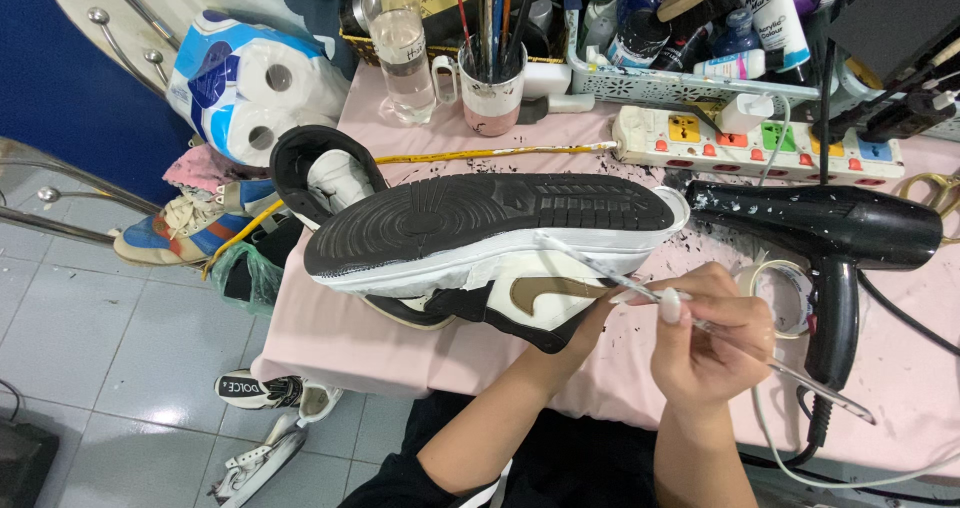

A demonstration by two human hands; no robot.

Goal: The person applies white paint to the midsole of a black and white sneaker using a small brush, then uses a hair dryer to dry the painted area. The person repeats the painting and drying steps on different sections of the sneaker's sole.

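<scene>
shoe (480, 258): white and black, tan side mark, black ridged sole
hair dryer (840, 233): black, white specks
tablecloth (350, 338): pale pink
power strip (760, 148): cream, multicoloured sockets
cup (492, 93): white and pink
floor (110, 338): grey tiles

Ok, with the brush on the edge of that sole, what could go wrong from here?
The brush in the right hand works right where the white side meets the black sole, so a slip could mark the black. The left hand alone props the shoe; it might tip. The hair dryer lies close to the right hand and could get knocked.
</scene>
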